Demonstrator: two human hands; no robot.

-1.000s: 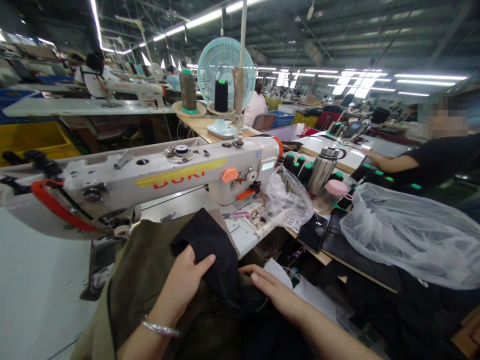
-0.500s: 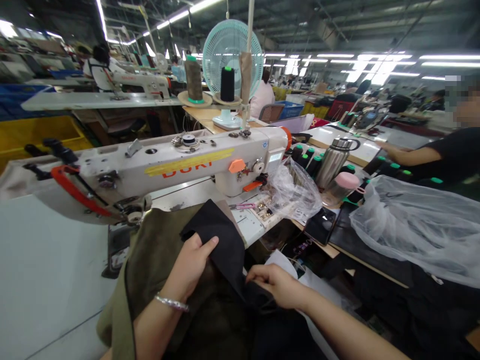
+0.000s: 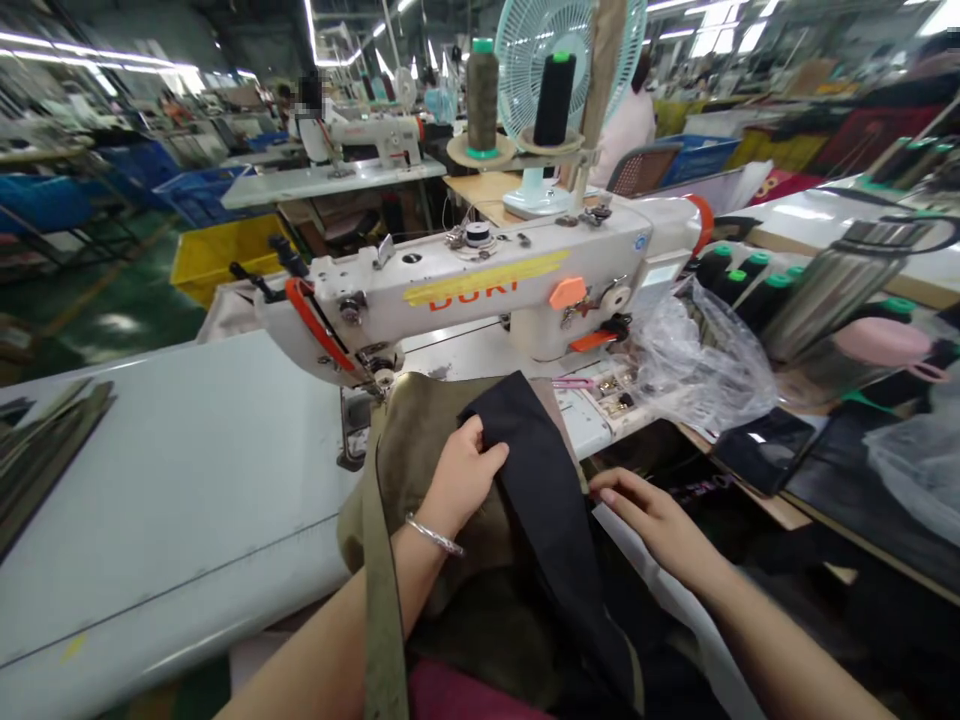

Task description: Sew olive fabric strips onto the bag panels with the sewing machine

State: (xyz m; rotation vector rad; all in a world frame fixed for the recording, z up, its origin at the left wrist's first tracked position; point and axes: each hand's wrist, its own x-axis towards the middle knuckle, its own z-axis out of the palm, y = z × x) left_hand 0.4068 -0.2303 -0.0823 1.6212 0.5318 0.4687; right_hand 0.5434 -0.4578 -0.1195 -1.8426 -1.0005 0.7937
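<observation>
The black cloth (image 3: 551,500) is pinched at its upper edge by the left hand (image 3: 461,480); the right hand (image 3: 652,520), fingers loosely spread, is laid just beside it.

Both arms are bare all the way up to where the picture ends, with no sleeves on them. The left hand (image 3: 461,480) has a thin silver bangle (image 3: 435,535) around the wrist. The bangle is shiny and has a little twisted or beaded pattern. The right hand (image 3: 652,520) wears nothing: no ring, no watch and no glove. The left hand has no glove either. The fingernails on both hands are short and plain. Near the bottom edge, between the arms, a bit of dark pink cloth (image 3: 465,695) shows at the lap.
</observation>
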